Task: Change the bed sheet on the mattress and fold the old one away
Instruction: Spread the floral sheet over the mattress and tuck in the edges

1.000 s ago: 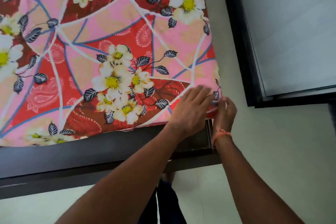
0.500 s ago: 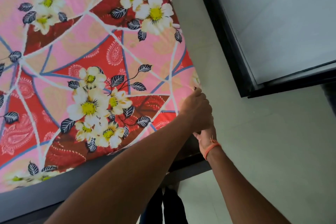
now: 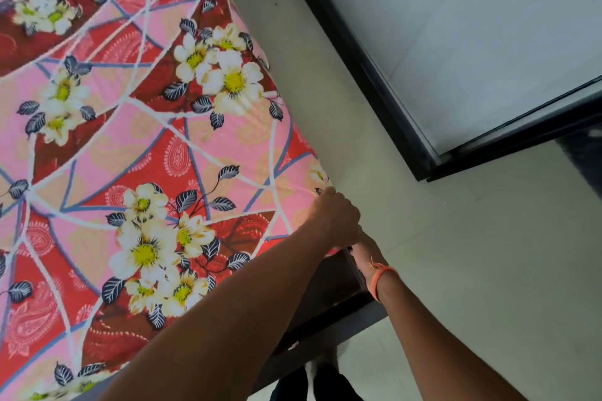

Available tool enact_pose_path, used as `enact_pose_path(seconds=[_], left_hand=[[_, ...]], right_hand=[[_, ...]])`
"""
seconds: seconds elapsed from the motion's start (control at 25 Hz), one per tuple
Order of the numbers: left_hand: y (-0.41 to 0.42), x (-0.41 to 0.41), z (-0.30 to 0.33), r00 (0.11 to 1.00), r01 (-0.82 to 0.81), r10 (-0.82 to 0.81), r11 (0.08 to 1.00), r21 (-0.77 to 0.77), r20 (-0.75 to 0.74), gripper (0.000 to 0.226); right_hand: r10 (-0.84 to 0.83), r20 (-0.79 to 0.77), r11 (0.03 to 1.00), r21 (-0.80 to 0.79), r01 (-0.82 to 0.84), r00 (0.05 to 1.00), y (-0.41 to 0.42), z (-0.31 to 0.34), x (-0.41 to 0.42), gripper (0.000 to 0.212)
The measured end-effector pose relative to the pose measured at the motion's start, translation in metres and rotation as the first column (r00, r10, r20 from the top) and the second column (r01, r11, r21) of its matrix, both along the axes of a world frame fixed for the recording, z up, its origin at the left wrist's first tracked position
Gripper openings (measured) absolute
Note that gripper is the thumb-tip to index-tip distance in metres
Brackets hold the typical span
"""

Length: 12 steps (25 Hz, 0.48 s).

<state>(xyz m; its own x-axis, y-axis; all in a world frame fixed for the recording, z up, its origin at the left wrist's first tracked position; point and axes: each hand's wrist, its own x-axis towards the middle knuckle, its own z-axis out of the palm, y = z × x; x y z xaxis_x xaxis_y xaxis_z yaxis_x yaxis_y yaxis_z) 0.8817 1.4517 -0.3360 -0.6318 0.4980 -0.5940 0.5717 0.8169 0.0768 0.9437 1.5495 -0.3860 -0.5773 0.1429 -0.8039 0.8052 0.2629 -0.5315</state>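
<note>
Head view, looking down at the near right corner of the bed. Floral sheet (image 3: 156, 146) spread flat over the mattress, pink and red with white flowers, reaching right out to that corner and along the right edge. Left hand (image 3: 335, 220) curled tight over the corner, clamped on the sheet's edge, knuckles up. Right hand (image 3: 360, 252) tucked just below and behind it, against the dark bed frame (image 3: 329, 290), orange wristband (image 3: 379, 280) showing; fingers out of sight, so can't tell whether that grip has cloth in it or is just pushing under the mattress.

Handling guess: thin cotton, light and floppy, no stiffness at all, so bunches and slides wherever pulled. Probably not slippery, but stretched taut here, so likely to snap back off the corner if let go early. Best taken right at the hem near the corner, both hands close together, pulling down and under rather than sideways. Mattress itself likely heavy and a bit springy, needs lifting at the corner to get cloth beneath.

Hard to make out: sheet's underside and hem totally hidden, mattress not visible anywhere under the print, far end of the bed cut off at top and left. Top left of the sheet blurred. No second sheet in view. Grey floor (image 3: 456, 270) and a black-framed panel (image 3: 374, 75) off to the right.
</note>
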Motion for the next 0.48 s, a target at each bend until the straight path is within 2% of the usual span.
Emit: enact_pose_path(seconds=[0.04, 0.08, 0.12, 0.24, 0.36, 0.44, 0.48], left_hand=[[0.0, -0.008, 0.001, 1.0, -0.009, 0.009, 1.0, 0.003, -0.011, 0.036], [-0.001, -0.016, 0.002, 0.999, -0.011, 0.01, 1.0, -0.019, -0.03, 0.035], [-0.001, -0.024, 0.0, 0.999, -0.003, -0.001, 0.997, -0.078, -0.045, 0.036], [0.006, -0.036, -0.017, 0.998, 0.049, -0.038, 0.955, -0.292, 0.043, 0.049], [0.019, -0.05, -0.035, 0.988, 0.084, -0.026, 0.916, -0.392, 0.15, 0.065], [0.027, -0.061, -0.041, 0.985, 0.042, 0.031, 0.91, -0.412, 0.168, 0.059], [0.032, -0.065, -0.042, 0.982, 0.009, 0.07, 0.91, -0.414, 0.176, 0.055]], right_hand=[[0.047, -0.025, 0.996, 0.082, -0.045, 0.999, 0.005, 0.003, -0.011, 0.023], [0.025, -0.047, 0.992, 0.125, -0.019, 0.999, 0.007, 0.004, -0.021, 0.022], [0.015, -0.071, 0.993, 0.118, -0.006, 0.997, 0.007, 0.003, -0.03, 0.019], [-0.012, -0.041, 0.999, -0.034, 0.01, 0.999, -0.005, -0.005, -0.037, 0.025], [-0.024, 0.001, 0.992, -0.123, 0.024, 1.0, -0.007, -0.011, -0.037, 0.033], [0.065, 0.069, 0.989, -0.141, -0.055, 0.995, -0.001, -0.016, -0.044, 0.034], [0.124, 0.103, 0.981, -0.163, -0.106, 0.987, 0.003, -0.016, -0.048, 0.028]])
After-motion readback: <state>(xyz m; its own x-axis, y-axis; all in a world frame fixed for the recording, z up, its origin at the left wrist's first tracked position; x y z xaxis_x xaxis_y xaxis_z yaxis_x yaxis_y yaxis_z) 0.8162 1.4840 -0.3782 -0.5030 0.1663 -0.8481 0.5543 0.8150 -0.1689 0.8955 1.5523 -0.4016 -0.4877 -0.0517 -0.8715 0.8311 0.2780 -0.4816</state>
